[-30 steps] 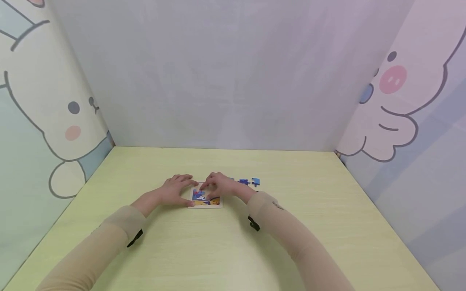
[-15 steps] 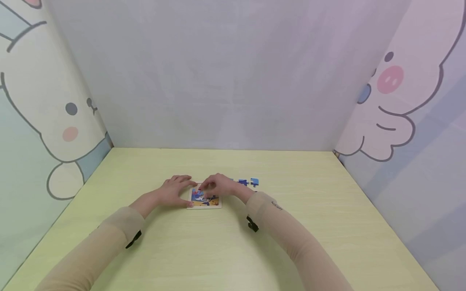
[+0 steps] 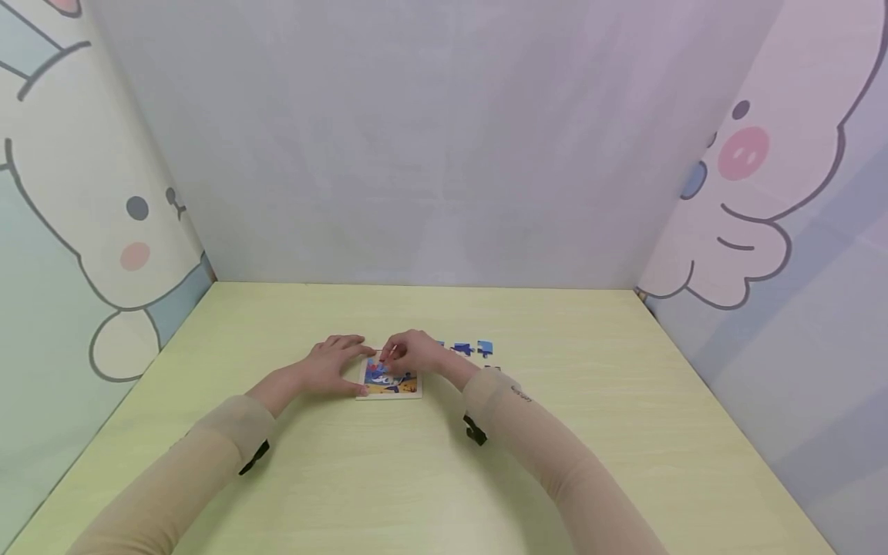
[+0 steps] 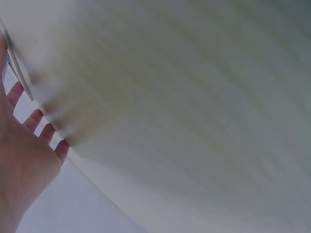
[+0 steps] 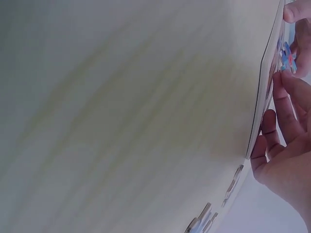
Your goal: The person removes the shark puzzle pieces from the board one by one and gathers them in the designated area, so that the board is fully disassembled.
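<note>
A small square jigsaw puzzle board (image 3: 390, 396) with a pale frame and a blue and yellow picture lies on the table. My left hand (image 3: 327, 370) rests at its left side, thumb at the near corner and forefinger at the far one. In the left wrist view, the other fingers (image 4: 46, 133) are spread with their tips on the table. Over the board's far part, my right hand (image 3: 418, 351) is bent down. The right wrist view shows its thumb and forefinger pinching a blue and red puzzle piece (image 5: 286, 59), tilted up from the board, partly hidden in the head view.
Several loose blue puzzle pieces (image 3: 462, 349) lie on the table (image 3: 590, 385) right of the board, some behind the right wrist. Pale walls printed with cartoon animals (image 3: 745, 154) stand at the back and both sides.
My right hand has shifted slightly over the board and its forearm has moved a little left, uncovering more of a loose piece beside the wrist. My left hand keeps its place.
</note>
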Available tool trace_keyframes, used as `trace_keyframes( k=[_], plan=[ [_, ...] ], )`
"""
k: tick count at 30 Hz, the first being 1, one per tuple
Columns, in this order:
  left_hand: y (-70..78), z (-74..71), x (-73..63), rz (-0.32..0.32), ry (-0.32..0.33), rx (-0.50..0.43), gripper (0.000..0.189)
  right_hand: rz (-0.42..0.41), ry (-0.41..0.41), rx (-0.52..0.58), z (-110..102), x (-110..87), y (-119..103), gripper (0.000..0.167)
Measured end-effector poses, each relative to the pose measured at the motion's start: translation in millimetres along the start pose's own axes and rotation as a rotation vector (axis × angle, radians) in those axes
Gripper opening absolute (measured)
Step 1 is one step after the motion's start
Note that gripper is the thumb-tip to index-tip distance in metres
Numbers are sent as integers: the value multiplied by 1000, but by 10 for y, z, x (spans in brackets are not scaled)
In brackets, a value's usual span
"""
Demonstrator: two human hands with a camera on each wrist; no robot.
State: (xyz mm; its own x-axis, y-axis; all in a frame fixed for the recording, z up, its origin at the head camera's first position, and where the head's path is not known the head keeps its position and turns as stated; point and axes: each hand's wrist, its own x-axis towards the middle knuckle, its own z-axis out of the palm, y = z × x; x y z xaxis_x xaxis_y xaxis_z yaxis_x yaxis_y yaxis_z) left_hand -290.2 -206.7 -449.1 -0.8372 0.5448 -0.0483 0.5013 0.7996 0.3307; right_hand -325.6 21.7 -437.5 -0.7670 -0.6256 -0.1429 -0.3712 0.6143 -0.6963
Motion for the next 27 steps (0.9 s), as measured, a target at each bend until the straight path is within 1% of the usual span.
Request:
trace_keyframes(
  k=[6,8,12,19,27],
  plan=[
    [-3,8,8,-5,2,18,81,23,22,24,-39,0,10,10],
    [-6,10,12,-6,2,20,81,37,27,25,-74,-7,21,10],
    [-7,10,15,-9,1,14,79,34,27,22,-165,-44,50,10],
    [3,8,10,-8,-5,6,79,23,17,24,-342,-180,70,12],
    [8,9,10,14,-4,23,79,42,-10,11,-518,-356,144,12]
  ],
)
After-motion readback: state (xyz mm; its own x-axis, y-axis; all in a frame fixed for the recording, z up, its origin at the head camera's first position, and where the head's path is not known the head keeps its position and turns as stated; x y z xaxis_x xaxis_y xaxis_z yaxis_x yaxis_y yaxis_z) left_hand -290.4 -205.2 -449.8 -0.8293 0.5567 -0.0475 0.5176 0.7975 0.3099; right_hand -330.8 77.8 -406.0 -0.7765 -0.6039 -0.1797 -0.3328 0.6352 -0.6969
